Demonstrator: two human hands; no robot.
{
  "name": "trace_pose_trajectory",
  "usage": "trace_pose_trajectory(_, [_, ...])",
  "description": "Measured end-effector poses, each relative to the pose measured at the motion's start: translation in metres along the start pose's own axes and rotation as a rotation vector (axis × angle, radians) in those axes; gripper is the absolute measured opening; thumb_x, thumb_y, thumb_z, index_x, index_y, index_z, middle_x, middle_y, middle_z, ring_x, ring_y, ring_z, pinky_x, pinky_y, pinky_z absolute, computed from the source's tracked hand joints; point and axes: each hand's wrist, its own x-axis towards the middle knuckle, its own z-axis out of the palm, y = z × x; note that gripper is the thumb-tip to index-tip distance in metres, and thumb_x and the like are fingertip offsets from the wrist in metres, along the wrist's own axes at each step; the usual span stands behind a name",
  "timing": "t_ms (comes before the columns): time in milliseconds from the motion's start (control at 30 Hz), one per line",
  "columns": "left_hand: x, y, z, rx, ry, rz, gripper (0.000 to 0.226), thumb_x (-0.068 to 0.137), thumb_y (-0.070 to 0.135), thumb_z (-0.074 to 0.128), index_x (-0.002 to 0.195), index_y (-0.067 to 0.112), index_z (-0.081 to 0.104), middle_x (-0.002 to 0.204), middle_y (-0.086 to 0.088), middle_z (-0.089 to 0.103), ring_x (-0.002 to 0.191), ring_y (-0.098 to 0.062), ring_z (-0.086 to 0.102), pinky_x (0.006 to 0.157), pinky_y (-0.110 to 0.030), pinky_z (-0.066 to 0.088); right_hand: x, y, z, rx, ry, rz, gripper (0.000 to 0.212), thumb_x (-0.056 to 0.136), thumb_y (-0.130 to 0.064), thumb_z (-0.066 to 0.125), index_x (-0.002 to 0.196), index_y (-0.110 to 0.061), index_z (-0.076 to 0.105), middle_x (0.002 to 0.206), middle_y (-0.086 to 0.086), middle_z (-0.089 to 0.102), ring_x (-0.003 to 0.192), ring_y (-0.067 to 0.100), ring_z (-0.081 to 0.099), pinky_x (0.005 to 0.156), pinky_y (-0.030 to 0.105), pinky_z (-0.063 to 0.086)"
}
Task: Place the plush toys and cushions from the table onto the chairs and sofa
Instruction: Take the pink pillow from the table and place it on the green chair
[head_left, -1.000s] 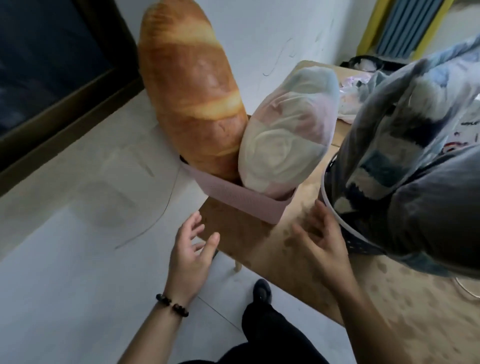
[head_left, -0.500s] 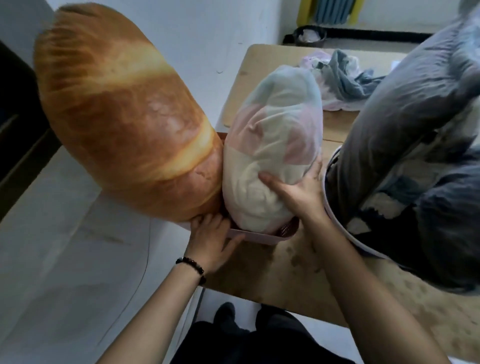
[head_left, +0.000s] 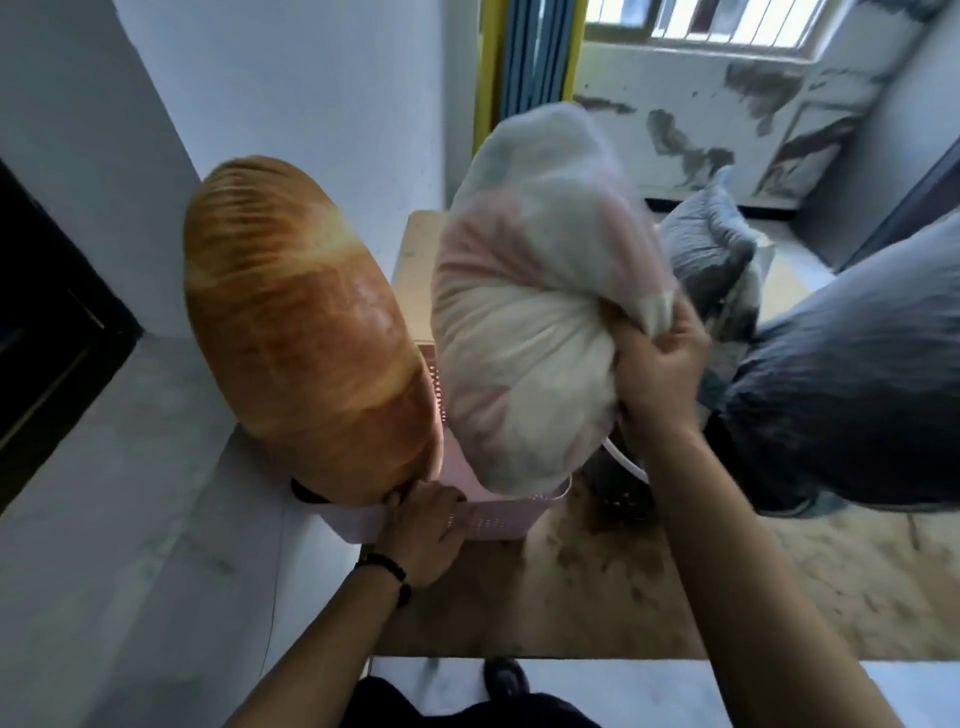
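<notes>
Two cushions in pink basket at table edge: pastel cushion is clutched by right hand, basket rim gripped by left hand. Risk: bread cushion toppled to floor if basket's jerked w/ the pull.

Person, head view. Both forearms bare up to the near frame edge. Left hand: single-strand bracelet of round black beads at the wrist. Right hand: wrist bare. Black trousers near centre. One black shoe, rounded toe, blurred.
</notes>
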Motion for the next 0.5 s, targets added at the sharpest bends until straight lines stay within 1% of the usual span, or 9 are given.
trace_pose_trajectory(33, [0.002,0.0,0.0,-0.141,0.012,-0.019,0.07,0.08,0.067,0.005,0.107,0.031,0.059,0.114,0.002,0.062,0.111,-0.024,0.051,0.094,-0.039,0.03,-0.004,-0.02,-0.007,0.047,0.039,-0.014,0.027,0.086,0.005,0.073,0.109,-0.008,0.071,0.093,-0.008,0.077,0.087,0.007,0.067,0.082,0.028,0.055])
trace_pose_trajectory(100, [0.004,0.01,-0.01,-0.703,0.111,-0.106,0.064,0.081,0.083,0.023,0.092,0.03,0.058,0.097,0.005,0.061,0.099,-0.021,0.053,0.095,-0.041,0.037,-0.017,-0.054,-0.026,0.13,0.099,-0.038,0.031,0.089,0.001,0.072,0.118,-0.009,0.067,0.103,-0.005,0.077,0.097,0.009,0.07,0.088,0.028,0.056])
trace_pose_trajectory(167, [0.004,0.027,-0.028,-1.255,0.182,-0.217,0.08,0.074,0.09,0.043,0.115,0.024,0.061,0.114,0.0,0.062,0.112,-0.02,0.054,0.104,-0.045,0.04,-0.038,-0.075,-0.05,0.248,0.161,-0.038,0.044,0.091,-0.002,0.07,0.134,-0.006,0.058,0.119,0.003,0.074,0.113,0.017,0.069,0.097,0.035,0.055])
trace_pose_trajectory(233, [0.003,0.048,-0.048,-1.588,0.043,-0.23,0.1,0.077,0.088,0.04,0.148,0.017,0.043,0.148,-0.009,0.05,0.135,-0.029,0.048,0.112,-0.052,0.037,-0.067,-0.079,-0.079,0.371,0.217,0.013,0.056,0.091,-0.004,0.069,0.143,-0.008,0.051,0.13,0.005,0.07,0.122,0.022,0.065,0.1,0.036,0.054])
trace_pose_trajectory(267, [0.001,0.059,-0.055,-1.725,-0.091,-0.158,0.1,0.078,0.088,0.039,0.152,0.02,0.038,0.152,-0.01,0.048,0.138,-0.033,0.047,0.113,-0.057,0.036,-0.085,-0.078,-0.095,0.417,0.232,0.072,0.062,0.087,-0.007,0.073,0.145,-0.009,0.05,0.133,0.007,0.068,0.124,0.024,0.064,0.099,0.036,0.055])
trace_pose_trajectory(300, [-0.005,0.072,-0.061,-1.828,-0.234,-0.063,0.099,0.077,0.087,0.043,0.151,0.022,0.041,0.15,-0.01,0.051,0.137,-0.035,0.049,0.112,-0.059,0.036,-0.104,-0.077,-0.111,0.439,0.254,0.146,0.066,0.08,-0.01,0.076,0.142,-0.007,0.054,0.132,0.009,0.069,0.122,0.024,0.066,0.094,0.035,0.057])
trace_pose_trajectory(367, [-0.018,0.099,-0.062,-1.91,-0.385,0.016,0.089,0.075,0.081,0.055,0.144,0.026,0.051,0.143,-0.008,0.059,0.133,-0.035,0.054,0.113,-0.062,0.035,-0.145,-0.072,-0.145,0.375,0.305,0.235,0.051,0.072,-0.01,0.069,0.123,-0.006,0.065,0.11,0.004,0.077,0.103,0.018,0.073,0.079,0.027,0.059])
trace_pose_trajectory(400, [-0.024,0.112,-0.057,-1.855,-0.368,0.013,0.08,0.077,0.077,0.06,0.141,0.029,0.055,0.141,-0.006,0.062,0.131,-0.034,0.056,0.112,-0.064,0.034,-0.167,-0.069,-0.162,0.313,0.329,0.253,0.046,0.071,-0.01,0.062,0.116,-0.007,0.066,0.101,0.001,0.078,0.096,0.017,0.074,0.076,0.025,0.059])
trace_pose_trajectory(500, [-0.049,0.153,-0.029,-1.607,-0.095,0.097,0.064,0.087,0.059,0.066,0.142,0.027,0.053,0.139,-0.003,0.063,0.129,-0.027,0.059,0.111,-0.061,0.04,-0.23,-0.071,-0.209,0.226,0.445,0.298,0.054,0.069,-0.008,0.055,0.122,-0.003,0.062,0.099,0.005,0.076,0.093,0.022,0.072,0.075,0.028,0.059])
